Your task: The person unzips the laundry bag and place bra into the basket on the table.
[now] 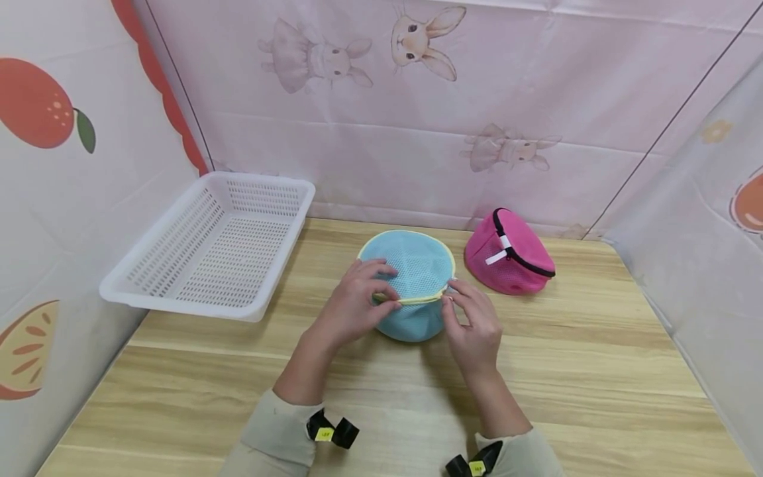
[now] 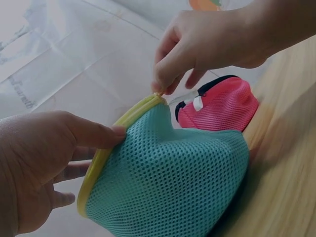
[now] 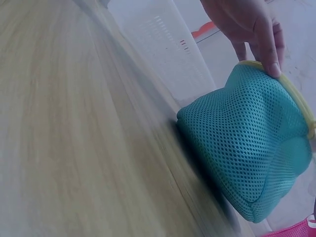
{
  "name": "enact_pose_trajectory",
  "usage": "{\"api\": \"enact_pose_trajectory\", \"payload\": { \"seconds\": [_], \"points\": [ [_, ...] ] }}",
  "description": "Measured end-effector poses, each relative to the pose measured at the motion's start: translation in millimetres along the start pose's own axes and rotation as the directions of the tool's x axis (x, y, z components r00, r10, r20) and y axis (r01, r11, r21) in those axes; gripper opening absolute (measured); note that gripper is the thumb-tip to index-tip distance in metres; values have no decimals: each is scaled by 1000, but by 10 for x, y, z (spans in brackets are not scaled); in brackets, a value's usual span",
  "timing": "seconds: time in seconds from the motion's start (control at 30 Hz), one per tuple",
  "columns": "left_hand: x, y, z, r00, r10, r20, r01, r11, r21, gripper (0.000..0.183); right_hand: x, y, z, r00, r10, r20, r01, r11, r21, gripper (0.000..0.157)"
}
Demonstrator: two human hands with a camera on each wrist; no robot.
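Note:
A round blue mesh laundry bag (image 1: 411, 323) with a yellow zipper edge (image 2: 129, 112) stands on the table in front of me. My left hand (image 1: 356, 298) pinches that edge on the left, thumb on the near side and fingers over the lid. At the right end of the rim, my right hand (image 1: 477, 326) pinches a small piece at the zipper, probably its pull, mostly hidden by the fingertips. The left wrist view shows the bag's mesh side dented below the right fingers. A pink mesh bag (image 1: 507, 262) with a black zipper and white tab sits just beyond my right hand.
A white slotted plastic basket (image 1: 179, 297) stands at the left of the wooden table (image 1: 584, 371). Behind the table hangs a pink rabbit-print cloth (image 1: 369, 159), and fruit-print cloths (image 1: 137, 218) line the sides.

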State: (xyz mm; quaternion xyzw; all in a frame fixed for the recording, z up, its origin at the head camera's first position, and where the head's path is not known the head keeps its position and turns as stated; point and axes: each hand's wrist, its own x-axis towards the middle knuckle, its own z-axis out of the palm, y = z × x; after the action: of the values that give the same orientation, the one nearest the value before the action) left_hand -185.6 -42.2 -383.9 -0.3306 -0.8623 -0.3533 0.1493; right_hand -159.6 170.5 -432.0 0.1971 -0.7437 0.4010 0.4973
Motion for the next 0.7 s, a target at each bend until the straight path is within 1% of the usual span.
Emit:
{"api": "enact_pose_trajectory", "payload": {
  "seconds": [0.1,0.2,0.3,0.4,0.47,0.57,0.63,0.7],
  "points": [
    [1,21,25,1000,3,7,-3,1000,2,5,-8,10,-1,998,3,63,-2,1000,-11,23],
    [5,41,53,1000,4,2,-4,1000,23,5,-17,14,-1,990,20,142,-15,999,-39,33],
    [18,67,87,999,41,-15,-40,998,50,3,-29,16,-4,976,54,213,-31,994,-109,34],
    [30,99,128,995,95,-24,-93,993,74,4,-42,17,-12,961,96,260,-54,985,-164,32],
    [35,126,148,992,120,-32,-117,990,80,4,-50,19,-22,951,141,274,-97,981,-168,29],
    [39,150,164,990,132,-56,-127,989,79,5,-48,17,-36,938,218,269,-189,973,-128,26],
    [40,149,165,989,120,-84,-114,991,77,4,-43,13,-43,927,272,258,-258,962,-86,24],
    [40,136,159,988,96,-118,-88,993,77,9,-34,3,-48,915,320,244,-320,946,-38,23]
  ]
}}
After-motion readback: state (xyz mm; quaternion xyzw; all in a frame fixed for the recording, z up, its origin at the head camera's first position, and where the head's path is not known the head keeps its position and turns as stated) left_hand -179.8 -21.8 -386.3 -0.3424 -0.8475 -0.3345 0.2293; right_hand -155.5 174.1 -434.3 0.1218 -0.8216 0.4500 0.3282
